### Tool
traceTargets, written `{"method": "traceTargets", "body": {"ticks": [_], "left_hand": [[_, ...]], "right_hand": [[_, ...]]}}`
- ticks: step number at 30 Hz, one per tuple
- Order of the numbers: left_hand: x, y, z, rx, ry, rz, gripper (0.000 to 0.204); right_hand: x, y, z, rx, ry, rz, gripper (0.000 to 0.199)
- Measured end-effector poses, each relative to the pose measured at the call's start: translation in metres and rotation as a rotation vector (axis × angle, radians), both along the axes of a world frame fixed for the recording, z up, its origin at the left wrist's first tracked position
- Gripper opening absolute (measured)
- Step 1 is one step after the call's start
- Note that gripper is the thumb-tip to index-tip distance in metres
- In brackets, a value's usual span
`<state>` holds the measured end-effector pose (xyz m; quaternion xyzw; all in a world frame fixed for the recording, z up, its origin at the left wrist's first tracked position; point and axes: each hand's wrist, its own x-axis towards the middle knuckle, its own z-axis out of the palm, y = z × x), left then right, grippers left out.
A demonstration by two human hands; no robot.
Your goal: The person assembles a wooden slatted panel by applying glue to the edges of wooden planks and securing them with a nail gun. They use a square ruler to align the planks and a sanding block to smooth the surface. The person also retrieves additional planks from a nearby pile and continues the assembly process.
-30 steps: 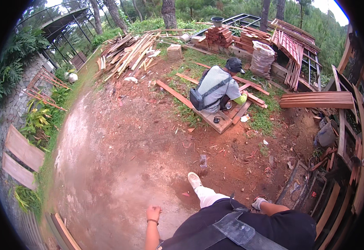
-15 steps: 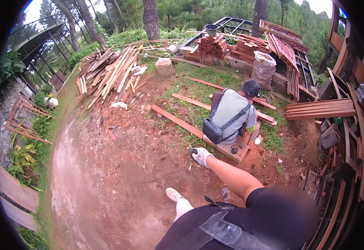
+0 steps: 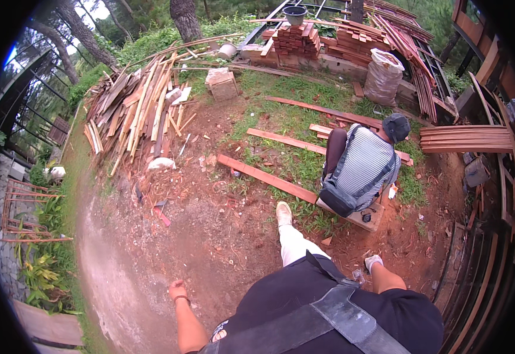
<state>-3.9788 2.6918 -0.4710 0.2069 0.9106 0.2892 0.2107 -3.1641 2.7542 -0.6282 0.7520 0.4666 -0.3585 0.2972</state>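
My left hand (image 3: pixel 178 289), bare and with a band at the wrist, hangs low over the dirt at my left. Its fingers look curled, with nothing visible in them. My right hand (image 3: pixel 373 261) wears a pale glove and is low at my right side, behind the wooden block seat of a crouching person. Its fingers look closed, but whatever they hold is hidden. My foot in a beige shoe (image 3: pixel 284 213) is set forward, near the end of a reddish plank (image 3: pixel 266 177) lying on the ground.
A person (image 3: pixel 361 168) in a striped shirt, with a dark bag, sits hunched ahead on the right. Further planks (image 3: pixel 287 140) lie on the grass. A heap of boards (image 3: pixel 145 106), a stone block (image 3: pixel 222 85), stacked red timber (image 3: pixel 296 44) and a filled sack (image 3: pixel 384 78) stand beyond.
My right arm, earlier stretched forward with a small dark thing at the gloved hand, has swung back to my right side. My left hand has come into view. The seated person now appears nearer and further right.
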Motion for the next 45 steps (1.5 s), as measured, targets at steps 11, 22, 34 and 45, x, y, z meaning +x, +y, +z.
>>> {"method": "traceTargets", "body": {"ticks": [11,22,34,45], "left_hand": [[0.063,0.343,-0.074,-0.336,-0.111,-0.347,0.02],[-0.047,0.663,-0.083,-0.566,0.103,-0.391,0.016],[-0.072,1.222,0.03,-0.039,0.229,-0.763,0.017],[-0.087,1.275,-0.094,-0.467,-0.413,-0.378,0.016]], "right_hand": [[-0.178,0.399,0.121,0.688,0.539,-0.308,0.027],[-0.262,0.618,0.058,0.575,0.411,-0.591,0.032],[-0.343,0.779,0.02,0.225,0.281,-0.877,0.043],[-0.284,1.11,-0.021,0.147,0.349,-0.79,0.031]]}}
